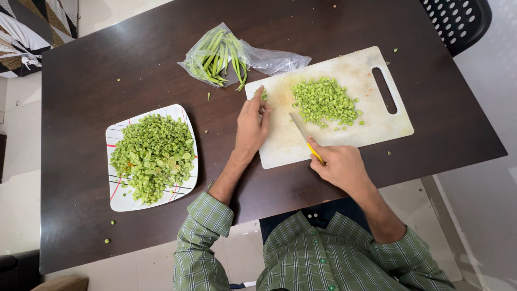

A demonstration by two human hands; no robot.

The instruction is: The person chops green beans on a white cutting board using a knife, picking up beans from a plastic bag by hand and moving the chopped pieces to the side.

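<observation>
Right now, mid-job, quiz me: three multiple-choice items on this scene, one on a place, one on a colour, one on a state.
1. Where is the bag of whole beans?
A. left of the cutting board
B. on the plate
C. on the floor

2. The knife handle is:
A. red
B. yellow
C. black

3. The right hand:
A. lies open
B. grips the knife
C. holds the bag

Key: 1 A, the bag lies by the board's upper left corner; 2 B, yellow shows at the fist; 3 B, fingers close around the handle.

We see bright, even light from overhead, a soft sheen on the dark table, short faint shadows beside our hands, sharp focus throughout, and wide-angle bending at the edges.
</observation>
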